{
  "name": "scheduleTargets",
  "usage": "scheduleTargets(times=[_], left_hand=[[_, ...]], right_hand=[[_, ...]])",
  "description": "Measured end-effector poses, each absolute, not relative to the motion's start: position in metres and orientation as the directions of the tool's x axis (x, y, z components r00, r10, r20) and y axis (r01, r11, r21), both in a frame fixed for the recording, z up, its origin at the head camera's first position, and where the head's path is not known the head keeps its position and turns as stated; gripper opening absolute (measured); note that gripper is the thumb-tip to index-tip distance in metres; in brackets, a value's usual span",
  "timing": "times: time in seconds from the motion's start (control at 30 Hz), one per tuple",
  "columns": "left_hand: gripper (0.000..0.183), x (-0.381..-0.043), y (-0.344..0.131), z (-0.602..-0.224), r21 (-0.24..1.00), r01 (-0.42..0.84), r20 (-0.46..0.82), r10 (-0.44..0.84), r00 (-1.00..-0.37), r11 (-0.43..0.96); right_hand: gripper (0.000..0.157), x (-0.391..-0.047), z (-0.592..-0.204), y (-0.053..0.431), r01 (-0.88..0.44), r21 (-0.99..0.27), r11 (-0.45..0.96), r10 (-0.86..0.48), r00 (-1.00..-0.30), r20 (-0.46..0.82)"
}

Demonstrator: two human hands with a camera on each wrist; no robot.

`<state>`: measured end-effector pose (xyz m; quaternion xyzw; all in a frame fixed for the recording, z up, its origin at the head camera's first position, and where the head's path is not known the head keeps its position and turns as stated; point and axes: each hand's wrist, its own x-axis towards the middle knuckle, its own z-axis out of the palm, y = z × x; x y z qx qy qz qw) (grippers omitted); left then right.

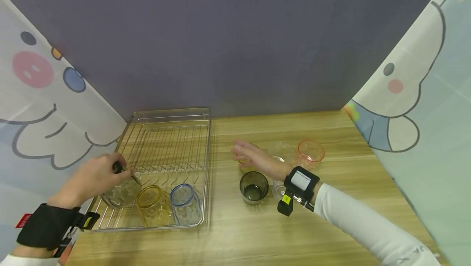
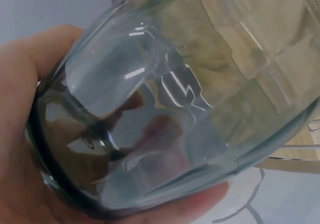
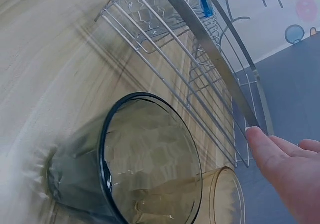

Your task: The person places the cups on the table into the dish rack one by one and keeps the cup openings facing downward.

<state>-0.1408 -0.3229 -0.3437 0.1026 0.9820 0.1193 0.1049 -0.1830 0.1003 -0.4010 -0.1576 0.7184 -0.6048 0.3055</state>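
My left hand [image 1: 90,178] grips a smoky grey glass [image 2: 165,108] by its dark-edged end, tilted over the front left of a wire rack [image 1: 204,213]. Beside it in the rack stand a yellow glass [image 1: 152,211] and a clear glass with a blue ring [image 1: 187,209]. On the table, my right hand [image 1: 259,159] hovers over an amber glass [image 3: 232,196], fingers extended and holding nothing. A second smoky grey glass [image 1: 254,187] stands upright, mouth up, just in front of that hand. Whether the right hand touches the amber glass is hidden.
A red-rimmed clear glass [image 1: 310,153] stands to the right of the right hand. Other clear glasses are partly hidden behind and under the right wrist. A grey panel [image 1: 235,45] closes off the back, with printed cloths [image 1: 416,74] at both sides.
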Motion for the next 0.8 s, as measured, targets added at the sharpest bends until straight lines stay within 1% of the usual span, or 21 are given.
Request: scheduleTargets(times=[0.3, 0.43, 0.6, 0.8], left_hand=[[0.047, -0.134, -0.321, -0.348, 0.277, 0.102, -0.258, 0.176, -0.950, 0.955], [0.048, -0.135, -0.324, -0.348, 0.270, 0.096, -0.276, 0.172, -0.946, 0.958], [0.044, -0.136, -0.330, -0.347, 0.252, 0.111, -0.282, 0.183, -0.942, 0.961], [0.045, -0.134, -0.332, -0.350, 0.246, 0.088, -0.366, 0.177, -0.914, 0.965]], right_hand=[[0.066, -0.182, -0.401, 0.099, 0.142, -0.961, 0.237, -0.602, -0.755, -0.260], [0.065, -0.180, -0.401, 0.099, 0.143, -0.959, 0.246, -0.606, -0.749, -0.267], [0.067, -0.179, -0.405, 0.098, 0.150, -0.961, 0.234, -0.618, -0.740, -0.266], [0.068, -0.179, -0.411, 0.099, 0.143, -0.954, 0.264, -0.611, -0.740, -0.280]])
